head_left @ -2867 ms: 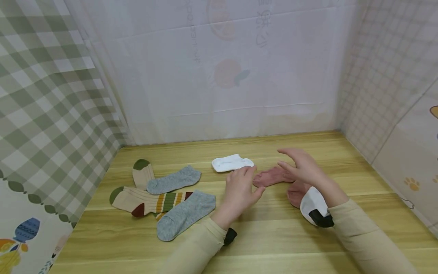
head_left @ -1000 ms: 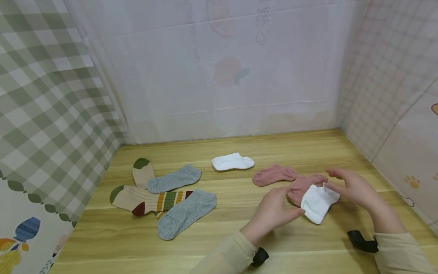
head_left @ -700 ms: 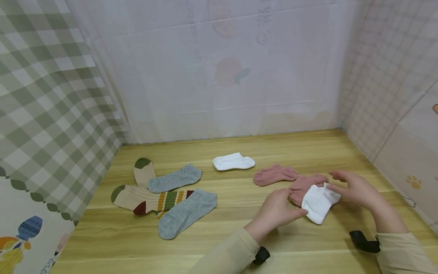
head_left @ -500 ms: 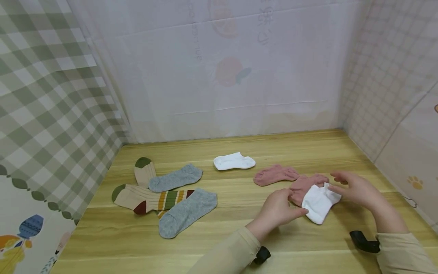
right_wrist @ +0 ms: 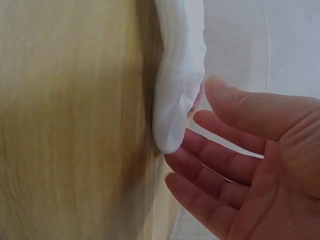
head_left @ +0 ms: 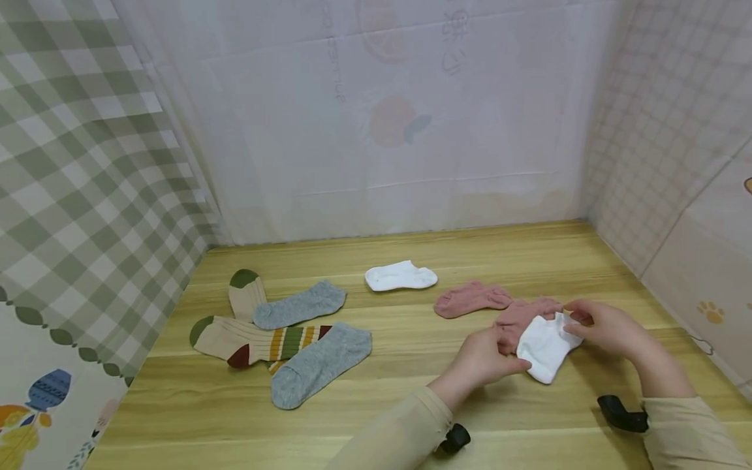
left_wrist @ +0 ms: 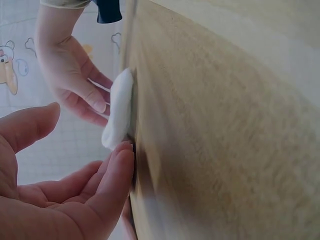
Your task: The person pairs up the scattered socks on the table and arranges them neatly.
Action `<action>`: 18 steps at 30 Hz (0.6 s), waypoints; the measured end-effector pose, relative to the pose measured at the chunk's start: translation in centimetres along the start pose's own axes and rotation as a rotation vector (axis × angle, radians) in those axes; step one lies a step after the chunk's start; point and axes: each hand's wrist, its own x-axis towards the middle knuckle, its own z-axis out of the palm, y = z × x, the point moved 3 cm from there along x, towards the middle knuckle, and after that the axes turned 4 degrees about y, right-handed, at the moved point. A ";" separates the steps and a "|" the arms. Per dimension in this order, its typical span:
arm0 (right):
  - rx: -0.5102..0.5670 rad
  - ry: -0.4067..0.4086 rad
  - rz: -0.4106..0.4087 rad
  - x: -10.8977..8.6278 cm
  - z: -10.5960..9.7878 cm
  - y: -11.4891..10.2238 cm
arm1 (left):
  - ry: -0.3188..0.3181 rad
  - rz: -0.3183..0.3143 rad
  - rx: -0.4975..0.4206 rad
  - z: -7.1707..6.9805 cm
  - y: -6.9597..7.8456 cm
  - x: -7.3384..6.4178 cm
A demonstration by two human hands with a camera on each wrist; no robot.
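Observation:
In the head view a short white ankle sock (head_left: 545,349) lies at the right, partly over a pink sock (head_left: 518,320). My left hand (head_left: 480,360) is at its left side, and the left wrist view shows the fingertips right at the end of the white sock (left_wrist: 119,110), thumb held apart. At the opposite end is my right hand (head_left: 608,329), thumb tip at the fabric. In the right wrist view the right hand's fingertips (right_wrist: 175,160) meet the tip of the sock, and its thumb stands off from it. Neither hand pinches the cloth.
A second pink sock (head_left: 472,300) and a second white sock (head_left: 401,277) lie further back. On the left are two grey socks (head_left: 322,365) and beige striped socks (head_left: 235,339) with green toes, overlapping. Fabric-covered walls (head_left: 388,196) border the wooden table (head_left: 235,424).
Both hands have moved right and nearer the body to the near white sock. Over the last half second the right thumb and fingers have closed in on its right end. The other socks stay put.

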 end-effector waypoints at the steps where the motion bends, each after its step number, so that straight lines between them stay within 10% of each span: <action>1: 0.000 0.000 -0.001 0.0 0.0 0.0 | -0.001 -0.003 -0.005 0.1 0.0 0.0; 18: -0.069 0.000 -0.010 0.8 0.3 0.5 | 0.009 -0.091 0.063 1.4 0.0 1.4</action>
